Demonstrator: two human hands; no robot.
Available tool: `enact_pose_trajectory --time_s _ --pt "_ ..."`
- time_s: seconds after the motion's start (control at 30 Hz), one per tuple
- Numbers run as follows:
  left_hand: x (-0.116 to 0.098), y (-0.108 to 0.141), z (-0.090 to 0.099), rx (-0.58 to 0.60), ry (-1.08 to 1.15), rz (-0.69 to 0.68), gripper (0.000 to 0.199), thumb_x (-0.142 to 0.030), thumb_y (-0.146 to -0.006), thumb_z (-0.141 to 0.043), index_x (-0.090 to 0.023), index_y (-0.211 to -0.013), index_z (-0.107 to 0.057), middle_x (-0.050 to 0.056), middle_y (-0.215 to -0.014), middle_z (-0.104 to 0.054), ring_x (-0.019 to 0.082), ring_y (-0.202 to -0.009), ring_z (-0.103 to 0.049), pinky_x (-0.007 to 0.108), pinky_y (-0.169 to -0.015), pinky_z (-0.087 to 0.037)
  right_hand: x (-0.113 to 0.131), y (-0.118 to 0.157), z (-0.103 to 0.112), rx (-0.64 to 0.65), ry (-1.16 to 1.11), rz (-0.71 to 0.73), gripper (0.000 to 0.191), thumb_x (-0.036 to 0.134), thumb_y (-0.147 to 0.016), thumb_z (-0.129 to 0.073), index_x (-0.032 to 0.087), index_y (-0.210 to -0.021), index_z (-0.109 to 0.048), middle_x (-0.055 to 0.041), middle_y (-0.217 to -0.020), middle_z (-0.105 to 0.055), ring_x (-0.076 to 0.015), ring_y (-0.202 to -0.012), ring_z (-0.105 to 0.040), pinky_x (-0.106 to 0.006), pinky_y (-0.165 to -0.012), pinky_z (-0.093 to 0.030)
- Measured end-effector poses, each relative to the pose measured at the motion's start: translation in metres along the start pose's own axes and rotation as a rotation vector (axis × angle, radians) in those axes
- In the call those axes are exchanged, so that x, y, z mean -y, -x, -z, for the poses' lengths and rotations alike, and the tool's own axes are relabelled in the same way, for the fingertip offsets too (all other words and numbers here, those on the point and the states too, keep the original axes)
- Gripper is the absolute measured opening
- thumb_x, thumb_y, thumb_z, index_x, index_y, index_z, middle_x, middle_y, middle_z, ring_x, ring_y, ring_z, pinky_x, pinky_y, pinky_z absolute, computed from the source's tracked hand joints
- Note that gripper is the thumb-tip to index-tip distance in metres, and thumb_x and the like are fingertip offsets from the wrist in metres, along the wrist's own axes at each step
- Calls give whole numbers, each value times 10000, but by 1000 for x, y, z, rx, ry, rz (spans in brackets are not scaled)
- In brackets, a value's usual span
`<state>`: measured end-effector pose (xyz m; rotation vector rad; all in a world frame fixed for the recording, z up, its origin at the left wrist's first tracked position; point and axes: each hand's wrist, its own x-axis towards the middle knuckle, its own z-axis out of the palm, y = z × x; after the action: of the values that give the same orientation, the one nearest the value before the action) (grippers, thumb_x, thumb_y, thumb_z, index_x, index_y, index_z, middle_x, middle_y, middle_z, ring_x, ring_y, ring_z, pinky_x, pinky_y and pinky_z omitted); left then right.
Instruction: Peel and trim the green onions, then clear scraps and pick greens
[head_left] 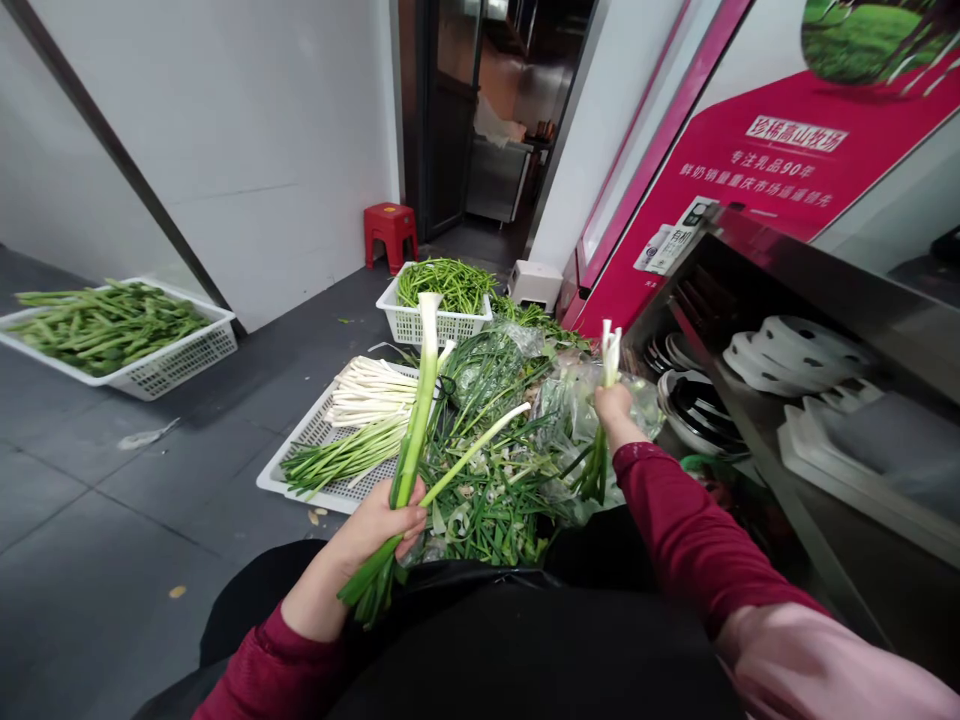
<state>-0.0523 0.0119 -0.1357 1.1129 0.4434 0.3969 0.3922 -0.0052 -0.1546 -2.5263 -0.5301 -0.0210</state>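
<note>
My left hand (pixel 391 522) is closed around a few large scallions (pixel 424 400), a thick one upright with its white end up and a thinner one slanting right. Farther right, my right hand (pixel 613 403) grips a small bunch of scallions (pixel 610 352), white ends up and green leaves hanging below the fist. Between the hands lies a heap of green leaves and trimmings (pixel 487 500), partly on clear plastic (pixel 555 405). Left of the heap, a shallow white basket (pixel 271 478) holds peeled scallions (pixel 367 395) laid side by side.
Another white basket (pixel 439 326) of long green stems stands behind the heap, and one with green pods (pixel 176 375) at the left. A red stool (pixel 391 232) and a white stool (pixel 534 284) are near the doorway. Steel shelving (pixel 780 480) with dishes borders the right side.
</note>
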Motion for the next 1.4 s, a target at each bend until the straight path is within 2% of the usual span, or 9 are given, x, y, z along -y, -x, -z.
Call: enact_pose_trajectory --time_s 0.17,0.27,0.37,0.53,0.77,0.93,1.1,1.23,1.4 --pt "-3 -5 -4 -33 -74 -7 280 -217 -731 -608 -193 -661 -339 -82 -437 -424 62 -322 -410 171 -345 -291 -3 39 -30 228 -131 -54 98 137 -596 -679 74 -659 -637 -55 -478 -526 -192 -598 -569 -269 -554 -409" --pt "-4 -9 -8 -15 -84 -27 288 -229 -737 -605 -193 -658 -330 -82 -435 -422 63 -325 -417 171 -354 -292 -2 71 -39 336 -281 -103 135 234 -658 -659 125 -614 -593 9 -399 -440 -123 -418 -455 -242 -437 -361" --pt "-5 -14 -12 -20 -72 -26 285 -236 -739 -607 -192 -673 -333 -86 -446 -421 57 -331 -412 168 -360 -296 9 98 -33 451 -506 -97 247 380 -775 -551 140 -739 -593 34 -458 -441 -69 -357 -345 -217 -380 -320" --pt "0 -20 -16 66 -67 -11 298 -252 -737 -617 -195 -681 -330 -89 -435 -413 61 -325 -410 165 -349 -286 37 120 -9 926 -1240 -124 309 385 -693 -657 146 -878 -598 67 -553 -434 -6 -350 -213 -167 -342 -193" --pt "8 -18 -8 116 141 7 277 -245 -734 -608 -196 -708 -336 -87 -459 -408 49 -311 -377 153 -319 -248 39 122 9 975 -1353 74 284 283 -661 -690 141 -895 -613 45 -635 -541 -11 -355 -312 -185 -369 -233" --pt "7 -13 -5 164 298 -12 260 -233 -731 -586 -194 -702 -330 -85 -457 -394 32 -291 -327 143 -301 -198 34 120 19 900 -1272 254 296 304 -682 -673 149 -926 -608 25 -659 -578 -35 -389 -378 -198 -389 -234" --pt "9 -13 -7 228 359 0 226 -192 -740 -549 -193 -691 -329 -82 -461 -386 37 -290 -340 143 -306 -210 38 120 23 687 -1200 379 249 349 -698 -641 157 -847 -592 20 -626 -567 -57 -407 -386 -210 -398 -260" --pt "15 -19 -10 316 427 -5 221 -174 -746 -521 -205 -681 -312 -83 -442 -381 50 -268 -324 151 -284 -221 45 126 28 356 -1076 413 210 340 -718 -593 154 -817 -601 26 -591 -542 -77 -454 -408 -217 -450 -322" --pt "16 -20 -11 295 420 4 217 -178 -751 -524 -206 -695 -316 -88 -445 -373 47 -272 -318 149 -293 -230 48 124 30 -67 -821 444 199 282 -692 -550 127 -787 -630 -9 -663 -586 -126 -624 -515 -243 -619 -409"
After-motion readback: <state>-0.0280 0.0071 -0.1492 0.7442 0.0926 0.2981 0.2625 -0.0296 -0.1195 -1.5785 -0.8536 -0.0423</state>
